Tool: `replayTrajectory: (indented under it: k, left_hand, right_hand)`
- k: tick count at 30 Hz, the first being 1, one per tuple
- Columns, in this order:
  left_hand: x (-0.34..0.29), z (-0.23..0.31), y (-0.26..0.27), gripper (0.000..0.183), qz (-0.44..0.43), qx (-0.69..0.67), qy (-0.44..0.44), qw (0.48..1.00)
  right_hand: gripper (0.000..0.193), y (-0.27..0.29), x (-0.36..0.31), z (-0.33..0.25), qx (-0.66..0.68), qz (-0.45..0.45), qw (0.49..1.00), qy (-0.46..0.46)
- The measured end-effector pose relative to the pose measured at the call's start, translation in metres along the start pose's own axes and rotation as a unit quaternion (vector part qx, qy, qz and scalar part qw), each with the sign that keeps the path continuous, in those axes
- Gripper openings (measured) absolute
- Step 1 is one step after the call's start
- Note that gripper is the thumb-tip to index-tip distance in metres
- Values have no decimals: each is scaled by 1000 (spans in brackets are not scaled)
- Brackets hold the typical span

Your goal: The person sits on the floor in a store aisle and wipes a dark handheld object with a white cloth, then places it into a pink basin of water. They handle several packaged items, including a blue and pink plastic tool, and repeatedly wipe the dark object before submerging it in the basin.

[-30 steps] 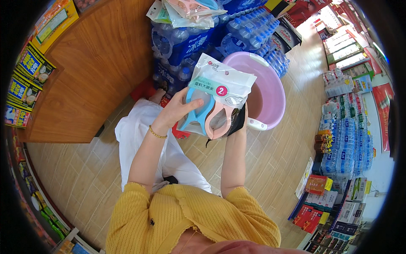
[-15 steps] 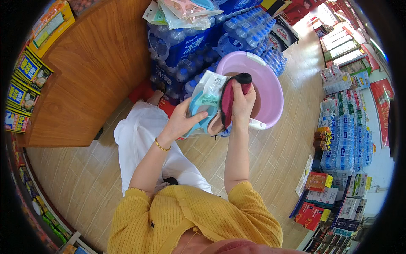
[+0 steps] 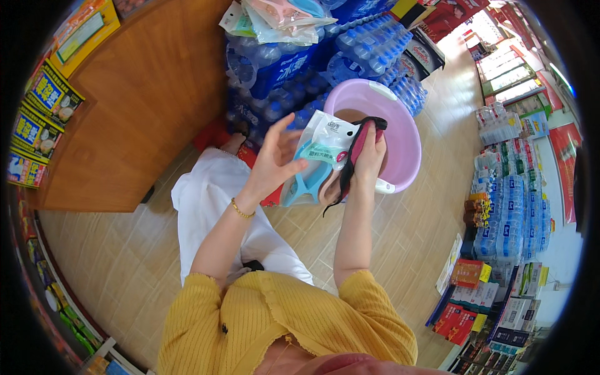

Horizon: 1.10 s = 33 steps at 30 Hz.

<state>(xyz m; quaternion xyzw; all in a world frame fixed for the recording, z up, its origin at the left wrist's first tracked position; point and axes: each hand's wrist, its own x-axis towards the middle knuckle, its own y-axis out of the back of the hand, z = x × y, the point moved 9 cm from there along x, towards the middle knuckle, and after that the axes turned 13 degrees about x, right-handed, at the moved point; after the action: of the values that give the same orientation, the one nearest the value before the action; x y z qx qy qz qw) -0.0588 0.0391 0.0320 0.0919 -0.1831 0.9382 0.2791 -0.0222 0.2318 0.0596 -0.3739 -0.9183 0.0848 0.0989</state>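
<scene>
My right hand (image 3: 370,156) is closed on a dark red cloth (image 3: 359,148) with a black edge, bunched over one side of a clear plastic packet (image 3: 331,136). Blue and pink plastic pieces, perhaps large clips, show through the film. The same hand seems to bear the packet too; its thumb lies on the cloth. My left hand (image 3: 275,156) is open at the packet's left side, fingers spread and thumb close to its edge. Beyond my right hand stands a pink-purple tub (image 3: 406,140) with white handles and brownish contents, partly hidden by the hand and cloth.
Shrink-wrapped bottles (image 3: 275,69) are stacked ahead, with more plastic packets (image 3: 281,19) on top. A curved wooden counter (image 3: 144,106) stands at left. Bottles (image 3: 506,212) and boxes (image 3: 459,319) line the right side. Tiled floor (image 3: 406,244) runs between.
My left hand has let go of the packet and opened, moving slightly up. The packet has turned more upright, its printed top showing more. My right hand keeps the cloth, now lower.
</scene>
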Motion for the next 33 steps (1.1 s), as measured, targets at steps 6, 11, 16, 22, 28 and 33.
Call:
replayTrajectory:
  k: [6, 11, 16, 22, 28, 33]
  left_hand:
    - [7, 35, -2, 36, 87, 143, -96, 981]
    - [10, 19, 6, 22, 138, 137, -16, 981]
    - [11, 12, 13, 13, 145, 121, -4, 982]
    - [13, 30, -7, 21, 88, 14, -18, 996]
    - [12, 6, -13, 41, 24, -30, 95, 995]
    - [10, 4, -8, 41, 74, -24, 57, 995]
  right_hand:
    - [26, -6, -8, -2, -49, -19, 999, 8]
    - [22, -11, -15, -4, -47, -49, 997, 38]
    - [21, -5, -17, -3, 27, -32, 999, 10]
    - [22, -2, -12, 5, 84, -20, 995, -43]
    - [26, -19, -12, -18, -32, -46, 993, 106]
    - [60, -72, -52, -39, -236, -150, 916, 287]
